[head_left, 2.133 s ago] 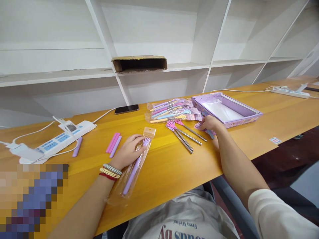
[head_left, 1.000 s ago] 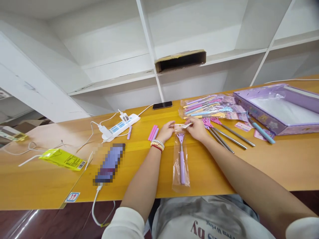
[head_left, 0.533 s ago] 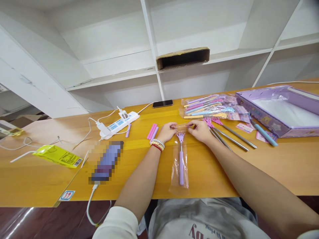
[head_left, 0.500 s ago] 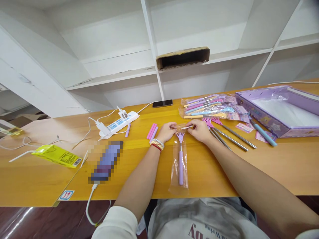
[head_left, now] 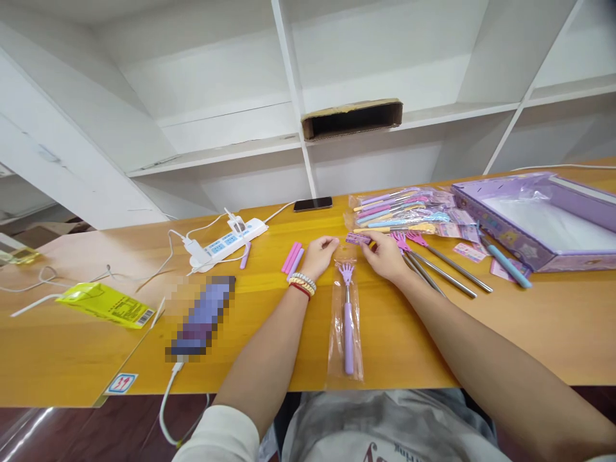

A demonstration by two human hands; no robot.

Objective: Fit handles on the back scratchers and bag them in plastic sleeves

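A purple back scratcher (head_left: 348,337) lies inside a clear plastic bag (head_left: 356,359) on the table in front of me, its claw end pointing away. My left hand (head_left: 318,256) is at the upper left of the bag's far end, fingers pinched together on what seems to be the bag's edge. Between the thumb and fingers of my right hand (head_left: 385,256) is a small pink and purple card (head_left: 357,238), held just beyond the claw. Beside my left wrist lie several pink and purple handle sleeves (head_left: 292,256). Unbagged back scratchers with pink claws and bare metal rods (head_left: 450,273) lie right of my right hand.
Bagged back scratchers (head_left: 399,208) are piled behind my right hand. A purple display box (head_left: 520,237) stands at the right, near a loose card (head_left: 470,252) and a blue handle (head_left: 510,262). Leftward are a power strip (head_left: 231,244), a phone (head_left: 202,317) and a yellow drink carton (head_left: 108,305).
The card in my right hand has turned so that its printed pink side shows. The bagged back scratcher has slid slightly toward me, and my hands are a little farther from its claw.
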